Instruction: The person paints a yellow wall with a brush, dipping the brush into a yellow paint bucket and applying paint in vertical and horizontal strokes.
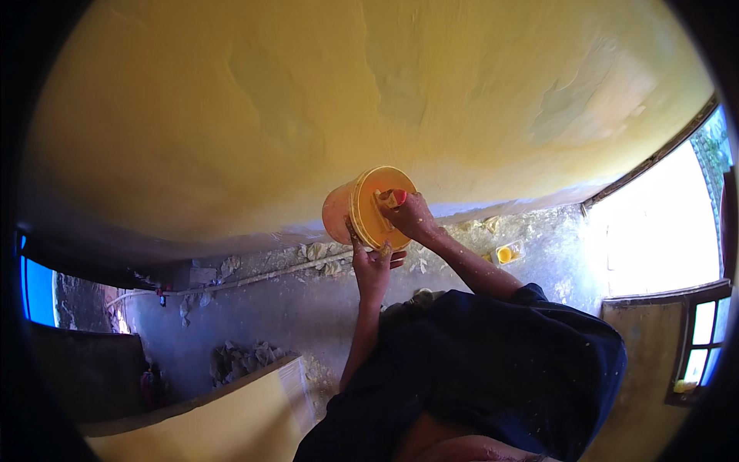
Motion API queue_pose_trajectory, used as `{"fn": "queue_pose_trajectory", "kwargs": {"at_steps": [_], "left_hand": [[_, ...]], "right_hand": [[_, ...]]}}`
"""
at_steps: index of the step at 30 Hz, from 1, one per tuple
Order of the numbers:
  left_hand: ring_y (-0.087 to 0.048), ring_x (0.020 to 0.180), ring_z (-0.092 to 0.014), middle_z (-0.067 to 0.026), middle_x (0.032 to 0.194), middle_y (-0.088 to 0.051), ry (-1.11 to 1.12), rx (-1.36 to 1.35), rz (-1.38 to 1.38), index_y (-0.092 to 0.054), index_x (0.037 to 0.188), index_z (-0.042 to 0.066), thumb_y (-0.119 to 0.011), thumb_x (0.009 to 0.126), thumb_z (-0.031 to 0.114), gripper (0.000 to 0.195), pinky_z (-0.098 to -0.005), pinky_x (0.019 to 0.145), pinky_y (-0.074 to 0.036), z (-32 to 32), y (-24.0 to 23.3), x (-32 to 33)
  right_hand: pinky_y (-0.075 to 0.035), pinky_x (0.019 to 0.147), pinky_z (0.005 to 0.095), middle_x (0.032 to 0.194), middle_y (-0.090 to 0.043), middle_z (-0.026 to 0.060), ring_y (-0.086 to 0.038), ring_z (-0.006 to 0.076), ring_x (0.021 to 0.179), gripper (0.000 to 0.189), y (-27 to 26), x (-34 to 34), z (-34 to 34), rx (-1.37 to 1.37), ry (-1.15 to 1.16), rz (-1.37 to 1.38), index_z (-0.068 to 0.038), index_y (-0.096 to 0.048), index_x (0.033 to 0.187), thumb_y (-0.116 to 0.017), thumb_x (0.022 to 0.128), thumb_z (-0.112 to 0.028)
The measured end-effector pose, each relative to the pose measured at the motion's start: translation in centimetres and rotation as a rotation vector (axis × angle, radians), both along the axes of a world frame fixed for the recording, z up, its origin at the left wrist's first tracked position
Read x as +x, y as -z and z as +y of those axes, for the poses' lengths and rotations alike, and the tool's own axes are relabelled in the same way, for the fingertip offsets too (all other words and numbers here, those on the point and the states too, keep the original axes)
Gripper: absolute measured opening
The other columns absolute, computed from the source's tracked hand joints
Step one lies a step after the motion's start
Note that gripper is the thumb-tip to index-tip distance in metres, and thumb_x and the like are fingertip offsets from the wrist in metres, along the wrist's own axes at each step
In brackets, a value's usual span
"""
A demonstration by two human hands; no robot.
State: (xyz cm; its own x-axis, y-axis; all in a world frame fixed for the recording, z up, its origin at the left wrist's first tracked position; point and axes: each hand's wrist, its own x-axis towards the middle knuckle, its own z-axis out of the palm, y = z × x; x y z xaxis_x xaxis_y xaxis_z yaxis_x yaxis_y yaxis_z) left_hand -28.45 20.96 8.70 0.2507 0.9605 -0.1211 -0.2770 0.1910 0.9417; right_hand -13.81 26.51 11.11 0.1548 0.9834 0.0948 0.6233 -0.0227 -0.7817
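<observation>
A round plastic bucket (336,212) is tilted so that its mouth faces me, and its inside is coated with yellow-orange paint. My left hand (371,270) supports it from the near side, with the thumb at the rim and fingers along the outer wall. Inside the mouth, my right hand (409,218) grips a paintbrush (394,198) with a red-ended handle. The brush head rests against or just above the painted inside; which one cannot be told. Beyond the bucket rises a yellow-painted wall (323,86) with uneven, patchy areas.
A long pale pole or pipe (260,278) lies along the paint-spattered floor (231,317). To the right stands a clear container with yellow paint (506,254). Crumpled debris (245,361) lies behind a low yellow partition (231,413). A bright opening (658,225) is at the right.
</observation>
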Motion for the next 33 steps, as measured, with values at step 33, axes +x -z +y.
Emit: {"fn": "queue_pose_trajectory", "kwargs": {"at_steps": [33], "left_hand": [[-0.070,0.068,-0.027,-0.0215,0.100,-0.063,-0.250,-0.080,0.096,-0.001,0.149,0.015,-0.058,0.093,0.008,0.079,-0.0330,0.057,-0.061,-3.5,3.1,5.0]], "right_hand": [[-0.059,0.072,0.0313,0.099,-0.067,0.0133,-0.068,0.0190,0.085,0.028,6.2,-0.8,-1.0,-0.080,0.024,0.891,0.003,-0.060,0.109,-0.062,0.093,-0.021]]}}
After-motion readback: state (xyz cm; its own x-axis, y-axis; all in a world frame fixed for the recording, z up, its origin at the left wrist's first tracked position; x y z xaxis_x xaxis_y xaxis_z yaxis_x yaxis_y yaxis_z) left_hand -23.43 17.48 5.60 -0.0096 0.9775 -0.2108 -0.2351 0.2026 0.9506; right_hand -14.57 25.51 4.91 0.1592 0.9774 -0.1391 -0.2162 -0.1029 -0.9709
